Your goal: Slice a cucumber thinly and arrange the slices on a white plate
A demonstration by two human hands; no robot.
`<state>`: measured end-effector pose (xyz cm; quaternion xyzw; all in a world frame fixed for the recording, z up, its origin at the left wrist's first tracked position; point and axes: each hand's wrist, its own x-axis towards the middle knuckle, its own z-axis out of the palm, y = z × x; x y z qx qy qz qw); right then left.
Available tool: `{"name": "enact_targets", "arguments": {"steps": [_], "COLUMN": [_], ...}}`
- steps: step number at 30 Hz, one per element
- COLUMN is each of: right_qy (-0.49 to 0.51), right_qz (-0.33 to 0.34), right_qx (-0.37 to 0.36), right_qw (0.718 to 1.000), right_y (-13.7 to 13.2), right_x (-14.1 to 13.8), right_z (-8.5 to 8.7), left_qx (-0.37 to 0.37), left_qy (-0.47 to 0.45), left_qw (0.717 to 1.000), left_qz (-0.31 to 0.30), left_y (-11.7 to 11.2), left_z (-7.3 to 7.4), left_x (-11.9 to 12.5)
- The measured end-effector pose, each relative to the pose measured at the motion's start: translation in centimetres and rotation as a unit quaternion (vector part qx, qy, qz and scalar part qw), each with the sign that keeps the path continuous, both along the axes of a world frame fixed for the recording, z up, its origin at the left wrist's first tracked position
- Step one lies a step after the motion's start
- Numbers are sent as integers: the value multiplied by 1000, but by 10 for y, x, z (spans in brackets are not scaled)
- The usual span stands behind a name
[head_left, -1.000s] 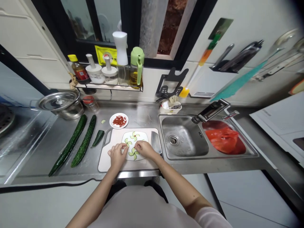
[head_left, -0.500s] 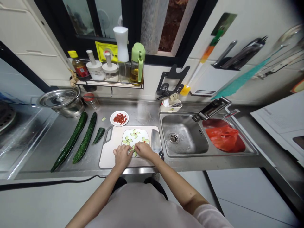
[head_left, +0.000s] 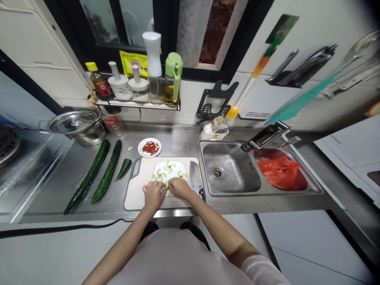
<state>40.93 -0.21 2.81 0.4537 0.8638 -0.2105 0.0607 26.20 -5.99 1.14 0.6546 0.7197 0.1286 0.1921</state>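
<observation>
On the near part of a white plate (head_left: 155, 168), both hands meet over a pinwheel of thin green-edged cucumber slices (head_left: 169, 191). My left hand (head_left: 152, 194) has its fingers bent, with thumb and forefinger closed at the left side of that pinwheel. From the right, my right hand (head_left: 180, 187) reaches in with its fingertips pinched together; what lies between them is too small to tell. More slice pinwheels with red centres lie farther back and to either side on the plate. Beneath the plate is a pale cutting board (head_left: 135, 198), and a kitchen knife (head_left: 195, 176) rests along its right side.
Two long cucumbers (head_left: 86, 177) (head_left: 107, 173) and a cucumber piece (head_left: 123, 169) lie left of the board. Behind it stands a small dish (head_left: 142, 152) of red berries. A lidded steel pot (head_left: 86, 136) is at back left, a double sink (head_left: 234, 192) at right.
The view has shifted very slightly. Both hands stay over the same near pinwheel, with hardly any visible movement of the fingers.
</observation>
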Motion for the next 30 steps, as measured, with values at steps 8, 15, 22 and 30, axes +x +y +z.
{"name": "enact_targets", "arguments": {"steps": [8, 15, 22, 30], "right_qy": [-21, -17, -10, 5], "right_qz": [36, 46, 41, -4], "right_qx": [35, 45, 38, 18], "right_qw": [999, 998, 998, 1000], "right_y": [-1, -2, -2, -3], "right_x": [-3, -2, -2, 4], "right_z": [1, -1, -1, -3], "left_qx": [20, 39, 87, 116], "left_qy": [8, 17, 30, 51], "left_qw": [1000, 999, 994, 988], "left_qz": [-15, -32, -60, -86], "left_y": [-1, -1, -7, -8], "left_z": [-2, -6, -11, -16], "left_x": [2, 2, 3, -1]}}
